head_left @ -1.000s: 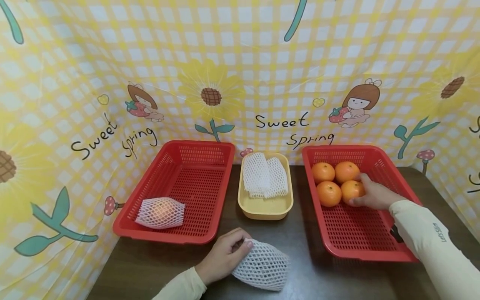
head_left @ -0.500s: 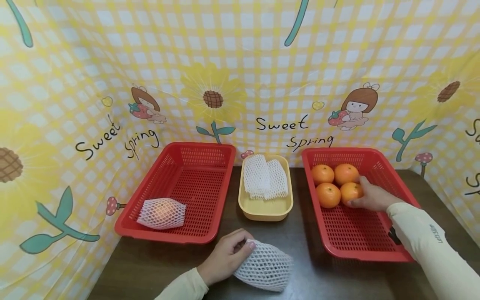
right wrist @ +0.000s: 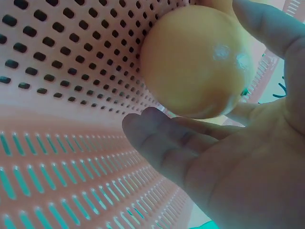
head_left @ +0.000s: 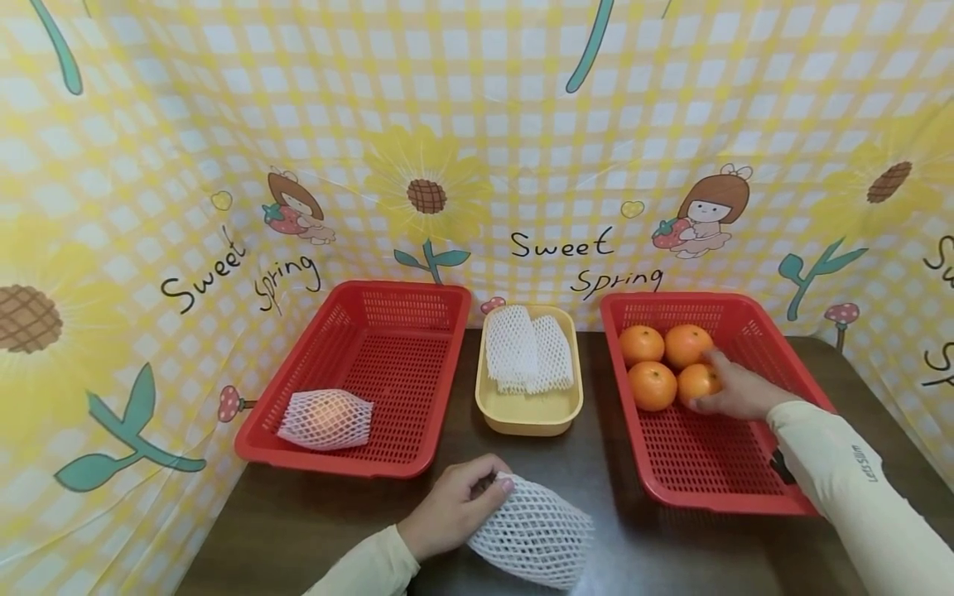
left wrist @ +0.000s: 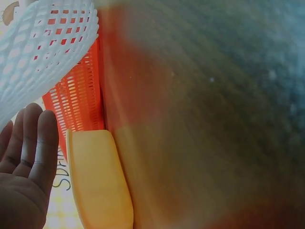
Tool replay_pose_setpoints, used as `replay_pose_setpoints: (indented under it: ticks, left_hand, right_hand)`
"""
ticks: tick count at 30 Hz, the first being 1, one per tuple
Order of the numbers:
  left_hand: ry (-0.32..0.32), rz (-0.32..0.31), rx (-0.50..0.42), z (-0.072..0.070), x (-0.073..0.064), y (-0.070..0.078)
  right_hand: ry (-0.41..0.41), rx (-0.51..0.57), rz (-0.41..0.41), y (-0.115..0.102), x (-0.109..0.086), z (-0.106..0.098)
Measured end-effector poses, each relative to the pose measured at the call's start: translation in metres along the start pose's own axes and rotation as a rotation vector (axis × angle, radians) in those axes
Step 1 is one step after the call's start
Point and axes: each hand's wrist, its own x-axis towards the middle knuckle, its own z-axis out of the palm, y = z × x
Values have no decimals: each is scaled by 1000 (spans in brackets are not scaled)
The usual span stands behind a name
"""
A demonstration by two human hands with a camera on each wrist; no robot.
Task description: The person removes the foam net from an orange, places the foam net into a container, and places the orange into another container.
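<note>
My left hand (head_left: 455, 507) pinches one end of a white foam fruit net (head_left: 532, 530) over the table front. In the left wrist view, the net (left wrist: 45, 52) spreads above my fingers (left wrist: 45, 143); the pinch lies outside that picture. My right hand (head_left: 741, 389) reaches into the right red basket (head_left: 715, 497) and holds the nearest orange (head_left: 697, 386), thumb on one side and fingers on the other. That orange (right wrist: 195, 62) shows between thumb and fingers in the right wrist view. Three further oranges (head_left: 652, 386) sit close beside it.
Between the baskets stands a yellow tray (head_left: 529, 420) with several foam nets (head_left: 513, 348) in it. A left red basket (head_left: 395, 372) contains one orange in a foam net (head_left: 328, 418). Dark wooden table (head_left: 633, 546) lies below; a patterned cloth (head_left: 477, 99) hangs behind.
The head view has shifted slightly. My left hand and its foam net have drifted a little to the right. My right hand stays at the same orange.
</note>
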Motion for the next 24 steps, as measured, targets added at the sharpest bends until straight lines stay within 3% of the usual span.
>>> replay_pose_setpoints:
  ticks: [7, 13, 24]
  left_hand:
    - [-1, 15, -4, -1, 2, 5]
    - [-5, 10, -6, -1, 2, 7]
    - [18, 22, 13, -1, 2, 10]
  right_hand:
    - [-4, 5, 52, -11, -9, -10]
    - [48, -14, 3, -28, -21, -18]
    - [134, 10, -103, -88, -42, -14]
